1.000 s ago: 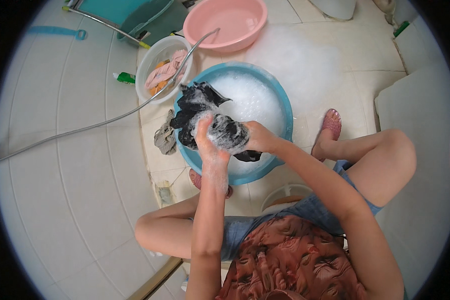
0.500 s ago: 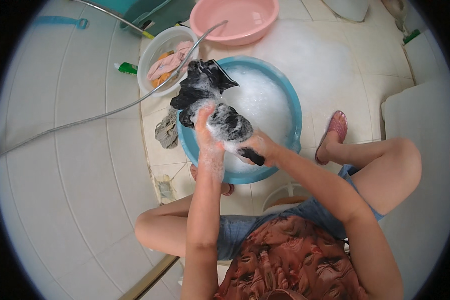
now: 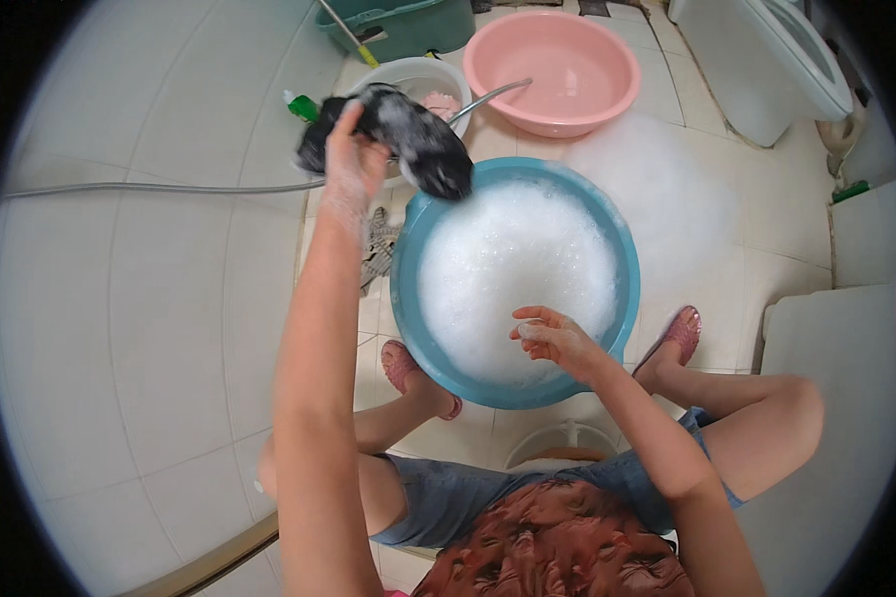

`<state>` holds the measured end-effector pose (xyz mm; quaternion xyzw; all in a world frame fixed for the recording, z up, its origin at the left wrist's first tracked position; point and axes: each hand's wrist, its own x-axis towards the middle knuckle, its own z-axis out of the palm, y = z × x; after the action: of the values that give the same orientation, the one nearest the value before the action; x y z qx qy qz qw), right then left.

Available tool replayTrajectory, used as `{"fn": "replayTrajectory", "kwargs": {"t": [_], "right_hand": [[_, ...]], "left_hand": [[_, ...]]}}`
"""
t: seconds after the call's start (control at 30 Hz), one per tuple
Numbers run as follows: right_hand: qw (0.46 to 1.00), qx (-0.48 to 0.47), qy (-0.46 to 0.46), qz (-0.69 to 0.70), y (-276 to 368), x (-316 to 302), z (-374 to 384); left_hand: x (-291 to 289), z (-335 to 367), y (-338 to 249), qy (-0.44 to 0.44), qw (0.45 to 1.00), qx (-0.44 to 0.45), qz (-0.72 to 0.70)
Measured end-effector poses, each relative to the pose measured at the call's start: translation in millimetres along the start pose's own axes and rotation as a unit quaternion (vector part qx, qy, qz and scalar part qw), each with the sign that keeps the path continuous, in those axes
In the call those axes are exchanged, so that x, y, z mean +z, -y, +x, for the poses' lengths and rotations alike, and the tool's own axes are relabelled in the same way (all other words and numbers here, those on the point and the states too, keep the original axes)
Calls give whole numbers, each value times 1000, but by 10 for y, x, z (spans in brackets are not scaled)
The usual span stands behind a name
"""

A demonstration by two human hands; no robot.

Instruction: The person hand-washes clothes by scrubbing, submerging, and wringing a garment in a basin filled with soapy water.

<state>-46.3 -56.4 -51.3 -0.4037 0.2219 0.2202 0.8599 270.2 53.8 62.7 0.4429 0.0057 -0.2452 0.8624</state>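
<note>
A wet black garment [image 3: 423, 139] with patches of foam hangs bunched up in my left hand [image 3: 356, 164], over the near edge of the white basin [image 3: 420, 68]. Its exact kind does not show. Pink cloth [image 3: 440, 103] lies inside that white basin, partly hidden by the garment. My right hand [image 3: 558, 340] is held over the near right part of the blue basin [image 3: 622, 249], fingers apart and slightly bent, holding nothing. White suds [image 3: 513, 259] fill the blue basin.
Behind stands a pink basin [image 3: 558, 65], with a grey hose [image 3: 169, 187] running from the left wall to it. A green tub [image 3: 418, 30], a green bottle [image 3: 302, 106], a patterned cloth [image 3: 376, 249] and a toilet [image 3: 767, 70] are around. Foam [image 3: 662, 189] covers floor on the right.
My left hand has carried the black garment left and away from above the blue basin toward the white one. My right hand has let go of it. The view has shifted.
</note>
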Motion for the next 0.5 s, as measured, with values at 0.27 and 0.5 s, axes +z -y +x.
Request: {"fn": "replayTrajectory", "kwargs": {"t": [0.27, 0.5], "right_hand": [[976, 2, -131, -172, -95, -263, 129], [968, -6, -141, -207, -137, -269, 227]], "left_hand": [[-611, -474, 1080, 4, 954, -100, 281], [-1254, -1218, 2458, 55, 495, 53, 866]]}}
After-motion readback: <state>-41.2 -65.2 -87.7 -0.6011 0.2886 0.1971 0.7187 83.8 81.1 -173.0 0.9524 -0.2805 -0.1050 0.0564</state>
